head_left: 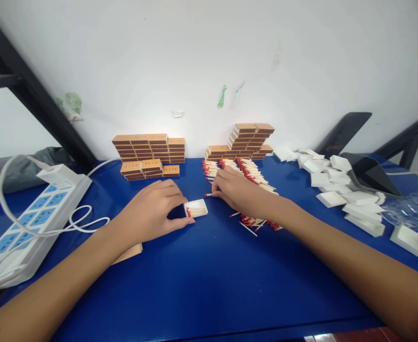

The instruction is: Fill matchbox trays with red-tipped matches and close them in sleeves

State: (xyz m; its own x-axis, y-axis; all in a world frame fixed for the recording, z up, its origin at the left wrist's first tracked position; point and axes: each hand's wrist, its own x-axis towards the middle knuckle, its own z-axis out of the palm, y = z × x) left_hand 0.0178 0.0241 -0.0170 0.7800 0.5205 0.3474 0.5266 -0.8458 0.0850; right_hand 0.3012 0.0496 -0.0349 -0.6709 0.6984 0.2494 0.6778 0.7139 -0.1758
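Between thumb and fingers, my left hand grips the near end of a small white matchbox tray resting on the blue table. A few red-tipped matches lie inside that tray. Just to its right, my right hand is closed in a pinch on a match, whose red head points left toward the tray. Beneath and behind my right hand spreads a large pile of loose matches, partly hidden by the hand and wrist.
Stacked matchboxes stand against the wall at left, more matchboxes at centre right. White empty trays are heaped at right beside a black stand and clear plastic bottle. A power strip with cables lies left.
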